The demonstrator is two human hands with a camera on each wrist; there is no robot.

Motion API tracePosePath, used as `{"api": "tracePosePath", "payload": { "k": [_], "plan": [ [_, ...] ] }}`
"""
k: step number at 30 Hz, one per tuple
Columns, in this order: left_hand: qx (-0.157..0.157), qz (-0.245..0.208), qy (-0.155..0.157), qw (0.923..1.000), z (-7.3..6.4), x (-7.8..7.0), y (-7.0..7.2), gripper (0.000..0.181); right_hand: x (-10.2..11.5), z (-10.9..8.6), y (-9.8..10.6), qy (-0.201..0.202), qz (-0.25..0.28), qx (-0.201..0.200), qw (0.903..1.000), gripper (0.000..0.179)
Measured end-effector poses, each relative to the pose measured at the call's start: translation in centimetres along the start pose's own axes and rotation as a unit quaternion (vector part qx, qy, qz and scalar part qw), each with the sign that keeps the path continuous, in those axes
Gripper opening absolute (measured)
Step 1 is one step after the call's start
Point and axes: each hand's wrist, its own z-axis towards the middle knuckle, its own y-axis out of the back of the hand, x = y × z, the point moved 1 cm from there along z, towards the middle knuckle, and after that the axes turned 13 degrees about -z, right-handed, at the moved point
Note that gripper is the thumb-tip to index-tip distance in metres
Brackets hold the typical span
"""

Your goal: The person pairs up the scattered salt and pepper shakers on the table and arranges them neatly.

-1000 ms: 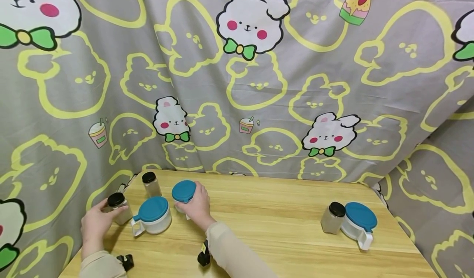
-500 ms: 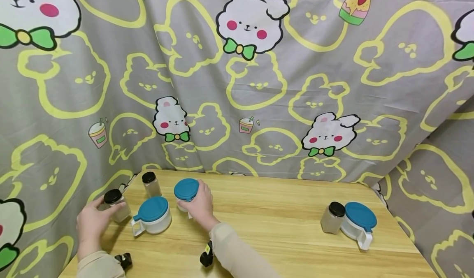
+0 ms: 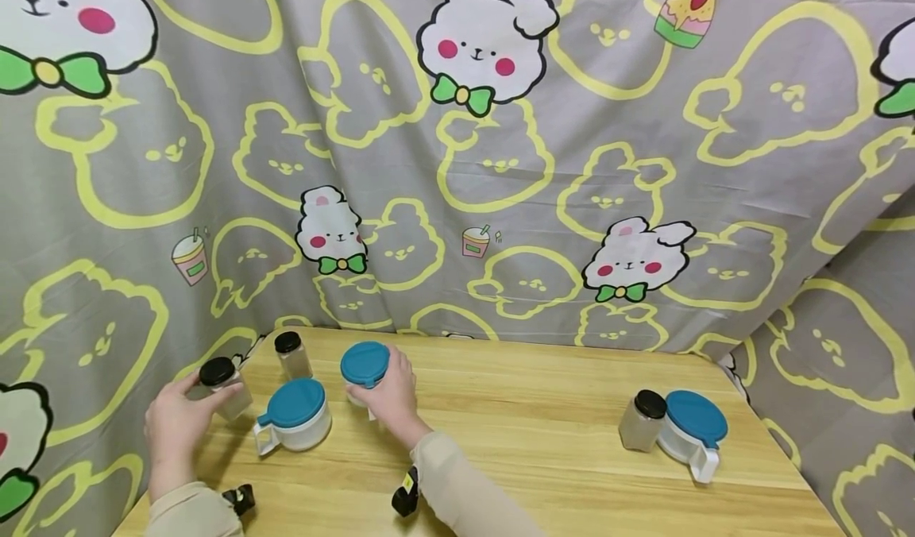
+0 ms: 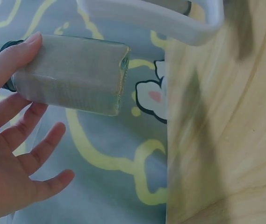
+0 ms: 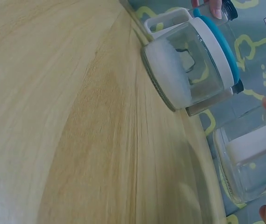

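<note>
At the left of the table, my left hand (image 3: 175, 422) pinches a glass jar with a black lid (image 3: 234, 403) near its top. In the left wrist view the thumb lies on this jar (image 4: 72, 72), and the other fingers are spread; its contents look greyish. My right hand (image 3: 393, 390) grips a clear glass pot with a blue lid (image 3: 365, 362) and a white handle (image 5: 254, 142). Between the hands stands a second blue-lidded pot (image 3: 307, 434), with white grains inside, its white handle facing left. Behind it is another black-lidded jar (image 3: 295, 362).
On the right side of the table (image 3: 515, 418), a black-lidded jar (image 3: 639, 430) stands beside a blue-lidded pot (image 3: 693, 418) with a white handle. A grey patterned curtain (image 3: 400, 164) hangs along the table's back and sides.
The black-lidded jar in my left hand has shifted a little left and back, tilting slightly. My right hand has carried its blue-lidded pot slightly right and back.
</note>
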Motion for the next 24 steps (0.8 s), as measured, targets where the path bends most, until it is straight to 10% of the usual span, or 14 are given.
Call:
{"api": "tracePosePath", "payload": {
  "k": [24],
  "plan": [
    [-0.006,0.036,-0.016,0.9992,-1.9,-0.4,1.8,0.094,-1.3,-0.2,1.1,0.018,0.005,-0.005,0.9998,0.088]
  ]
}}
